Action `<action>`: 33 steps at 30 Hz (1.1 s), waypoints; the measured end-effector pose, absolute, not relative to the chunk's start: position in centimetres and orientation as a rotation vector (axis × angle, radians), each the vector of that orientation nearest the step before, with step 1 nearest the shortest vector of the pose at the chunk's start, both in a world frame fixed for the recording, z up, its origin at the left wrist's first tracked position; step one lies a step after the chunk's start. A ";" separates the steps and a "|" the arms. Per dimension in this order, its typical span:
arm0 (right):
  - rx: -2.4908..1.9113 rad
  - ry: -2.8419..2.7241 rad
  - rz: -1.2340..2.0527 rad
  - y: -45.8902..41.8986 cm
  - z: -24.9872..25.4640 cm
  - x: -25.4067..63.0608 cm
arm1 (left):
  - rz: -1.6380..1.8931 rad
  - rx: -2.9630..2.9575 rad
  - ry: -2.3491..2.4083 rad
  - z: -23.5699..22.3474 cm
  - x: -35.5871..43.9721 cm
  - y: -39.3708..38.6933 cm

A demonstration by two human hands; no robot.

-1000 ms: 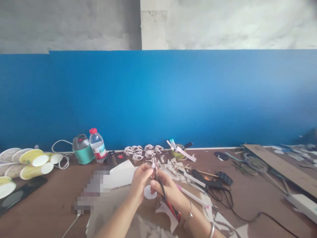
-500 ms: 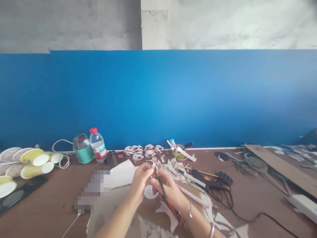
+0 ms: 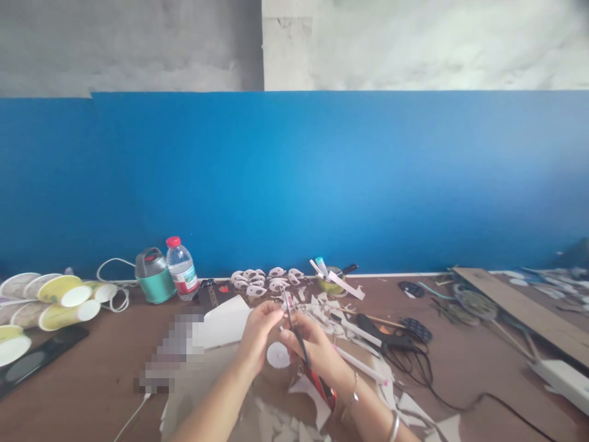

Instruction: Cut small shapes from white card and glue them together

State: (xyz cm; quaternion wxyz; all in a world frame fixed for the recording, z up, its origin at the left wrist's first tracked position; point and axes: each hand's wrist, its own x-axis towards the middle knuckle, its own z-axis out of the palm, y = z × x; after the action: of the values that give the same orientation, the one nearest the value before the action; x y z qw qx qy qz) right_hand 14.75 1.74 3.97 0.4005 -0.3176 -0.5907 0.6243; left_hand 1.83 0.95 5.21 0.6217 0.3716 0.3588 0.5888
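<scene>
My right hand [image 3: 315, 347] is closed round a pair of scissors [image 3: 300, 344] with black and red handles; the blades point away from me. Close beside the blades, my left hand [image 3: 260, 334] has its thumb and fingers pinched together. Whatever it holds is too small and too covered by the fingers to make out. A round white paper disc [image 3: 278, 355] shows just below and between the hands. Under them is a brown board [image 3: 207, 393] strewn with white paper scraps [image 3: 313, 399].
Several white cut-out loops [image 3: 253, 281] lie at the back, left of a tape roll [image 3: 332, 283]. A water bottle [image 3: 183, 270] and a green-grey container [image 3: 156, 279] stand left. Paper cups [image 3: 59, 298] lie far left. A black glue gun [image 3: 386, 339] with its cable is right.
My left hand has shifted slightly left, away from the scissors, and the white disc shows more fully. The right hand and scissors have barely moved.
</scene>
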 end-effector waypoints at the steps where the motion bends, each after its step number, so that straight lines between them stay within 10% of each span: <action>1: -0.806 -1.487 1.589 1.7 4.0 14.8 | 1.351 0.855 0.823 5.2 1.8 0.9; 33: -0.864 -1.496 1.610 1.6 4.3 14.8 | 1.370 0.853 0.892 5.2 1.8 0.8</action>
State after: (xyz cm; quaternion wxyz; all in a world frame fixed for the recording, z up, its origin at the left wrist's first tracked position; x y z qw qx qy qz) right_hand 14.82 1.62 4.31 0.3800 -0.3384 -0.5859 0.6307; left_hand 1.80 0.84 5.24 0.6041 0.3687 0.3855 0.5921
